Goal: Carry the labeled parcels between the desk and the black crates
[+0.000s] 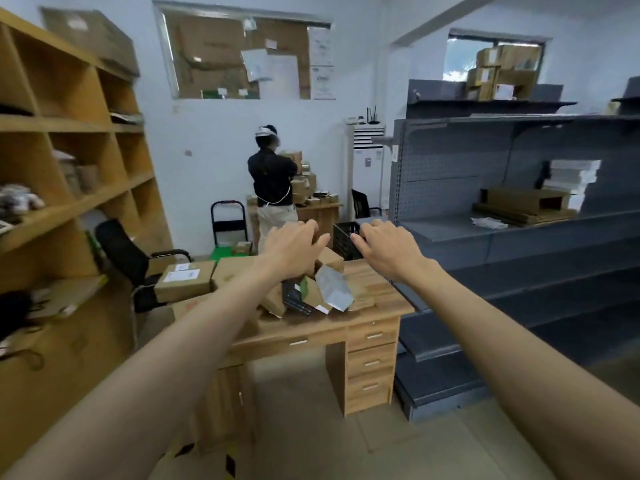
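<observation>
1. As both arms reach out at frame centre, the left hand [292, 244] and right hand [384, 245] hold nothing, fingers loosely spread.
2. Small brown cardboard parcels [311, 289] lie heaped on the wooden desk [377, 289], below the hands.
3. They look light and stiff; grip opposite sides.

Even, soft indoor light is filling the room, daylight glowing through the far window [491, 60]. Motion blur is smearing everything slightly; wide-angle distortion is bending the wooden shelves [69, 150] at the edges.
</observation>
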The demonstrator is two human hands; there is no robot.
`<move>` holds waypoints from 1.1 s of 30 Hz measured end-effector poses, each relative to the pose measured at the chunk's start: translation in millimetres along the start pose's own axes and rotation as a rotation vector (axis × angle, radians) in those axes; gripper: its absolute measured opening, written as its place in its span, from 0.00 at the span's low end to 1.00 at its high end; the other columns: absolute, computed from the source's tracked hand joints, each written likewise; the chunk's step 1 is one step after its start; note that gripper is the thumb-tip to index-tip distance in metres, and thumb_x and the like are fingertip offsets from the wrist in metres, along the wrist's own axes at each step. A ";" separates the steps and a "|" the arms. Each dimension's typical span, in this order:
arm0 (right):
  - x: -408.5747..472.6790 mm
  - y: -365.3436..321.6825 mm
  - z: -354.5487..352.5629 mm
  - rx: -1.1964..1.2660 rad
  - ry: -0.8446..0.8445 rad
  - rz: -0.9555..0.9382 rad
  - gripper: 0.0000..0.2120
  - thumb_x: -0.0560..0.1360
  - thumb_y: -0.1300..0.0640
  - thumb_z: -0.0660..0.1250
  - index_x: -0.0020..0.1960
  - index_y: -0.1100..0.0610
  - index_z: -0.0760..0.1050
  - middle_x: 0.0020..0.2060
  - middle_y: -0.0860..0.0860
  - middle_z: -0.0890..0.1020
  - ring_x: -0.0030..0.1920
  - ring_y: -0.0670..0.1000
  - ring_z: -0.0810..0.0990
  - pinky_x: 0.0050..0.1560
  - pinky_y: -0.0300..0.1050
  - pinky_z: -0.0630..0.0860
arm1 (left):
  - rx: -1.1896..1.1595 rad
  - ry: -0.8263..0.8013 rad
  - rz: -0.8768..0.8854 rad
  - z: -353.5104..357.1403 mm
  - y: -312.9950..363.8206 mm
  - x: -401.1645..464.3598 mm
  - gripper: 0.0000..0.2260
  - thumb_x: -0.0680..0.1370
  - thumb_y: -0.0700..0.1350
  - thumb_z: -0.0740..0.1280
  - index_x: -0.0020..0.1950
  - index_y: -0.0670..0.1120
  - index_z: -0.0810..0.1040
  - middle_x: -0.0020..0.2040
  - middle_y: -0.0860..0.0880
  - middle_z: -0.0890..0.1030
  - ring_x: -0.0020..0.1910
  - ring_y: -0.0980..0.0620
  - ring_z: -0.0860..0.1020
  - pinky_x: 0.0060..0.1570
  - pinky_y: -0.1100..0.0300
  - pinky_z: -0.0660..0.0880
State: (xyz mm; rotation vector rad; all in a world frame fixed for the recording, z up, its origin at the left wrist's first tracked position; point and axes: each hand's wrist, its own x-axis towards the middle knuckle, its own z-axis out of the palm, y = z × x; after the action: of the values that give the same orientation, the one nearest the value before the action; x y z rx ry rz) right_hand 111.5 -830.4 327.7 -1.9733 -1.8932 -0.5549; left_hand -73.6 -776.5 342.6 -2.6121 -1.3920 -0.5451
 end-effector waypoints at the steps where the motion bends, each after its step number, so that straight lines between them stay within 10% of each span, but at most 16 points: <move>1: 8.9 1.0 7.2 0.005 -0.005 -0.017 0.20 0.85 0.46 0.51 0.55 0.59 0.75 0.55 0.59 0.79 0.55 0.62 0.78 0.50 0.55 0.72 | 0.003 -0.002 -0.022 2.2 -5.3 3.1 0.19 0.85 0.58 0.53 0.62 0.48 0.75 0.58 0.46 0.82 0.56 0.43 0.79 0.57 0.45 0.75; 33: 276.0 27.6 257.8 0.035 -0.175 -0.033 0.19 0.84 0.46 0.51 0.54 0.58 0.74 0.53 0.58 0.79 0.55 0.61 0.78 0.51 0.55 0.73 | -0.052 -0.120 -0.099 204.6 -168.9 271.2 0.24 0.85 0.61 0.52 0.71 0.47 0.73 0.65 0.44 0.79 0.63 0.43 0.77 0.56 0.47 0.72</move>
State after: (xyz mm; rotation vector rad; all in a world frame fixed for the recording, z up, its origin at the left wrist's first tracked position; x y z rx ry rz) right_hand 157.7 -463.6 245.6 -2.0299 -2.0273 -0.3647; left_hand -23.1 -413.3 245.7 -2.6680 -1.5711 -0.4481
